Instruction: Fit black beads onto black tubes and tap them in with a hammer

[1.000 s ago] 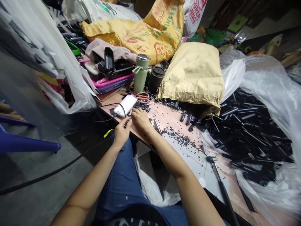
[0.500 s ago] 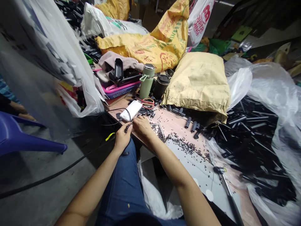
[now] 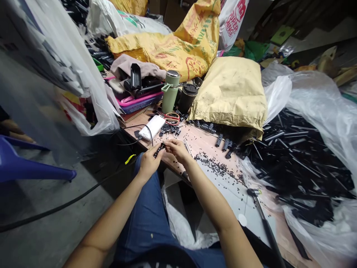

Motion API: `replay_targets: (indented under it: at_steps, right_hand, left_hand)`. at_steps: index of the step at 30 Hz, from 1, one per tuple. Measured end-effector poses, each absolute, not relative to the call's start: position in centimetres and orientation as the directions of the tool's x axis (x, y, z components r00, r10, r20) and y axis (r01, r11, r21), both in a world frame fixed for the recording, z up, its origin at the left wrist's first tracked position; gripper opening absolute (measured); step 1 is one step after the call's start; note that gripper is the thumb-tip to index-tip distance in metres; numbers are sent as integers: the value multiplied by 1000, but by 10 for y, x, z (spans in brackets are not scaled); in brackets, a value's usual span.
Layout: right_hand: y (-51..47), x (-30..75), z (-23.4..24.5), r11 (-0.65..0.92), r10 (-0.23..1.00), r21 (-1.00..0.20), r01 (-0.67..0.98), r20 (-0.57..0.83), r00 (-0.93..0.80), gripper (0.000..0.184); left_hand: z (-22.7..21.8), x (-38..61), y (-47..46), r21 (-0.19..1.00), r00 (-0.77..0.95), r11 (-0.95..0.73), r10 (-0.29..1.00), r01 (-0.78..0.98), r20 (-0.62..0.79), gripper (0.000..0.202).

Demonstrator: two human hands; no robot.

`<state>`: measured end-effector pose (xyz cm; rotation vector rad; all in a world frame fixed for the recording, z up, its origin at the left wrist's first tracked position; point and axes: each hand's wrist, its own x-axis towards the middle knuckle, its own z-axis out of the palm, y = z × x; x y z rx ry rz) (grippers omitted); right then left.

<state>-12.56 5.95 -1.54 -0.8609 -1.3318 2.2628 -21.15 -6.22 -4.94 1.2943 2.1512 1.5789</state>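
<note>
My left hand (image 3: 148,163) pinches a short black ribbed part (image 3: 158,149) at the near edge of the wooden table (image 3: 206,143). My right hand (image 3: 175,149) is closed at the other end of that part, its fingertips pinched together on it. Small black beads (image 3: 216,167) lie scattered on the table to the right of my hands. More black ribbed pieces (image 3: 169,130) lie just beyond my hands, next to a white power bank (image 3: 152,127) with a black cable.
A green flask (image 3: 170,91) and a black cup (image 3: 187,97) stand behind red scissors (image 3: 170,116). A tan sack (image 3: 230,91) spills ribbed parts; a clear bag of black rods (image 3: 301,156) lies right. A pink tray (image 3: 139,103), yellow sacks, a blue chair (image 3: 25,167) and a metal tool (image 3: 260,216) surround them.
My right hand has lifted off the table and met the left hand on the black ribbed part. The view has shifted slightly.
</note>
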Motion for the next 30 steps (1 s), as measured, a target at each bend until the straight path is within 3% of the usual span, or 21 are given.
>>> replay_targets:
  at_steps: [7,11,15,20,23,26,30]
  right_hand:
    - [61,-112,-15,-411,625,-911,-22,-264,-735,35]
    - [61,-103,-12,-113,654,-993,20,-89,-752,30]
    - [60,-97,-1,251,624,-963,100,82,-777,24]
    - [64,-98,18,386,600,-916,114,155,-785,23]
    - [76,-107,22,448,618,-880,158,177,-766,30]
    - [94,-127,14,608,630,-728,318,198,-751,25]
    - [110,-163,-4,872,421,-324,368,111,-900,23]
  left_hand:
    - [-48,-203,-61,833,-580,39,737,551,349,36]
    - [-53,-201,-60,832,-557,26,754,555,348,37]
    - [-57,-196,-49,826,-555,5,744,563,373,40]
    - [-57,-184,-24,849,-649,-110,597,517,472,45]
    - [-60,-180,-17,856,-659,-170,571,488,489,39]
    - [-64,-181,-21,862,-644,-155,604,483,469,32]
    - [-65,-185,-25,889,-676,-95,615,448,406,32]
